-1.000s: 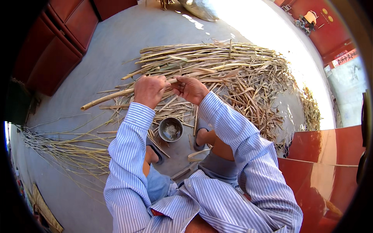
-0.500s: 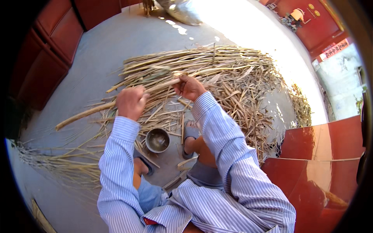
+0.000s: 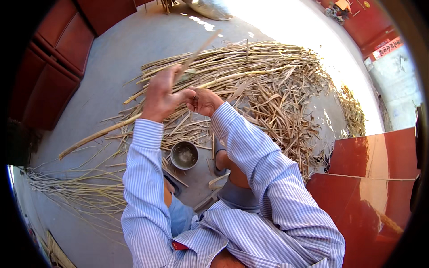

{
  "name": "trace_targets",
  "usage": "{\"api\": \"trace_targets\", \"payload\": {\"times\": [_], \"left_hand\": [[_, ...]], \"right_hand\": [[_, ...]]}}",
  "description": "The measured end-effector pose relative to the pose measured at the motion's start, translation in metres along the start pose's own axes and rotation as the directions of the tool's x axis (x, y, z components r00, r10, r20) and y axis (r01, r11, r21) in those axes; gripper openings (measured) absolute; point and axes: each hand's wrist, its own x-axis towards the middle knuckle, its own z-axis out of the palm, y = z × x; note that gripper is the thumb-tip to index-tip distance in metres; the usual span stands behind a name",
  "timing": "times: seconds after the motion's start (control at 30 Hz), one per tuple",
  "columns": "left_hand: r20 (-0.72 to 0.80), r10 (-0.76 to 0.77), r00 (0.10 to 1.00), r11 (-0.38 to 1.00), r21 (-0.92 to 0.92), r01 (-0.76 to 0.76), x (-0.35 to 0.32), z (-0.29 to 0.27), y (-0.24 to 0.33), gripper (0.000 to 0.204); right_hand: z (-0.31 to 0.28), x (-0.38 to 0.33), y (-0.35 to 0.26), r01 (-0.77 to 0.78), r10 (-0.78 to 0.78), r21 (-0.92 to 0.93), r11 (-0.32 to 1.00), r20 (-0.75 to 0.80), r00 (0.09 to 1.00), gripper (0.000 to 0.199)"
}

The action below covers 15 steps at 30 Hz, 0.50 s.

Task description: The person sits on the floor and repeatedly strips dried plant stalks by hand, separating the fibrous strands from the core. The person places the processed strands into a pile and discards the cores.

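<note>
My left hand is closed, its thumb reaching to the fingertips of my right hand. From the left fist a thin pale-brown strip points up and away, smeared by motion; its exact kind is unclear. A long dry stalk runs from the lower left up behind my left hand toward the right fingers. These are pinched together at its hidden far end. Under both hands lies a heap of dry stalks, with loose peeled husks on its right side.
A metal bowl stands on the grey floor between my feet. Thin twigs fan out at the left. Red panels lie at right, and dark red cabinets line the far left. A filled sack rests at the back.
My left hand has risen and come right, close to the right hand; the pale strip now sticks up from it. My right hand has shifted slightly left and nearer.
</note>
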Motion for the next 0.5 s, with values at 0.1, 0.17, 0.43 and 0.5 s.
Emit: {"api": "trace_targets", "payload": {"times": [0.1, 0.17, 0.43, 0.5], "left_hand": [[0.127, 0.084, 0.988, 0.968, 0.227, -0.111, -0.01, 0.017, 0.004, 0.048], [0.264, -0.142, 0.954, 0.934, 0.355, 0.041, -0.016, 0.003, -0.005, 0.036], [0.151, -0.36, 0.921, 0.921, 0.214, 0.326, -0.041, -0.041, -0.018, 0.033], [0.169, -0.391, 0.905, 0.912, 0.202, 0.356, -0.044, -0.049, -0.02, 0.028]], "right_hand": [[0.009, -0.007, 0.004, 0.078, -0.085, 0.045, 0.996, 0.194, 0.977, 0.019], [0.025, -0.019, -0.002, 0.081, -0.094, 0.074, 0.994, 0.185, 0.978, 0.019], [-0.02, -0.037, -0.06, 0.287, -0.256, 0.237, 0.928, -0.153, 0.955, 0.026], [-0.039, -0.037, -0.064, 0.307, -0.282, 0.215, 0.927, -0.14, 0.949, 0.029]]}}
